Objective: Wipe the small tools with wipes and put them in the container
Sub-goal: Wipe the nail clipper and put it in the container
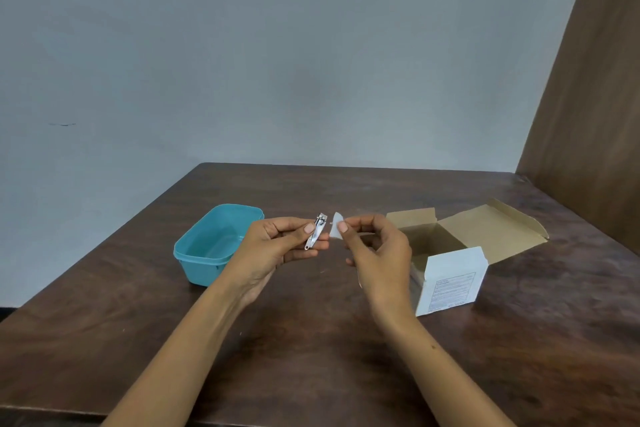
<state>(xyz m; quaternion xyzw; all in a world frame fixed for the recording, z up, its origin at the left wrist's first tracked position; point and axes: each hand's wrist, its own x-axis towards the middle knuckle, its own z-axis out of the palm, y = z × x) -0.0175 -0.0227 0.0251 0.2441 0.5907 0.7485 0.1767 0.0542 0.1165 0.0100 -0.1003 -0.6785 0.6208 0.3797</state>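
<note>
At the far left, a light blue tub (207,246) is sitting open on the dark wooden table (311,340), and I am seeing nothing inside it. Just to its right, my left hand (273,250) is hovering above the table, palm turned up and fingers curled, pinching a small metal nail clipper (317,231) between the thumb and the fingertips; the clipper is lying slanted across my fingers, its cutting end pointing away from me. Right beside it, a narrow gap away and not touching, my right hand (375,250) is pinching a small white wipe (336,226) between thumb and forefinger, the other fingers loosely curled below. Behind and to the right of that hand, a cardboard box (450,253) is standing on the table with its flaps folded open, its white printed side facing me.
</note>
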